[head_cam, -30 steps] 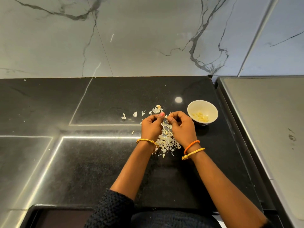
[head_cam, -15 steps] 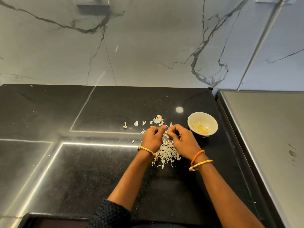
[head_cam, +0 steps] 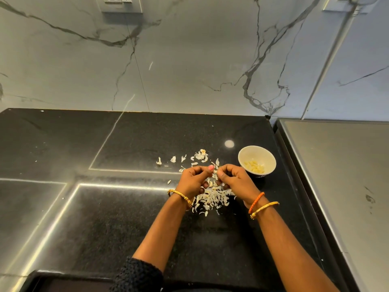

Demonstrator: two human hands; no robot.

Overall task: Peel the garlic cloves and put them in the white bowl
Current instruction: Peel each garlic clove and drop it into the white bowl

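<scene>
My left hand (head_cam: pixel 194 180) and my right hand (head_cam: pixel 235 180) meet above the black counter (head_cam: pixel 126 207), both pinching one small garlic clove (head_cam: pixel 215 171) between their fingertips. The clove is mostly hidden by the fingers. Under and behind the hands lies a heap of pale garlic skins (head_cam: pixel 212 199). To the right of my right hand stands the white bowl (head_cam: pixel 257 152), upright, with several peeled yellowish cloves (head_cam: pixel 254 167) inside.
Loose skin flakes (head_cam: pixel 201 154) are scattered on the counter beyond the hands. A grey steel surface (head_cam: pixel 341 175) borders the counter on the right. A marble wall (head_cam: pixel 189 60) rises behind, with a socket plate (head_cam: pixel 121 4). A dark edge runs along the near left.
The camera has tilted up, so hands and bowl sit lower in view. Both hands stay together on the clove, fingers shifting slightly.
</scene>
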